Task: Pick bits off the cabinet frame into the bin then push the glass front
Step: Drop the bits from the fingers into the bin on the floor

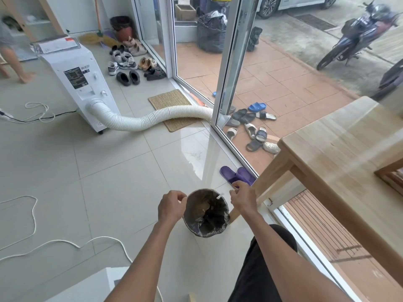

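A round bin (222,223) lined with a dark plastic bag stands on the floor tiles, with scraps inside. My left hand (171,205) hovers at its left rim, fingers curled together with nothing visible in them. My right hand (243,198) is over the right rim, fingertips pinched on a small white bit (219,195) that hangs above the bin's opening. The pale wooden cabinet frame (340,158) rises to my right, one leg coming down just behind the bin. A recessed wooden edge shows at the far right; I cannot make out the glass front.
Purple slippers (236,175) lie beyond the bin by the sliding-door track (244,162). A white portable air conditioner (76,73) with a ribbed hose (152,118) stands ahead left. White rope (33,216) loops across the floor. Several shoes sit near the door. A person's legs show far left.
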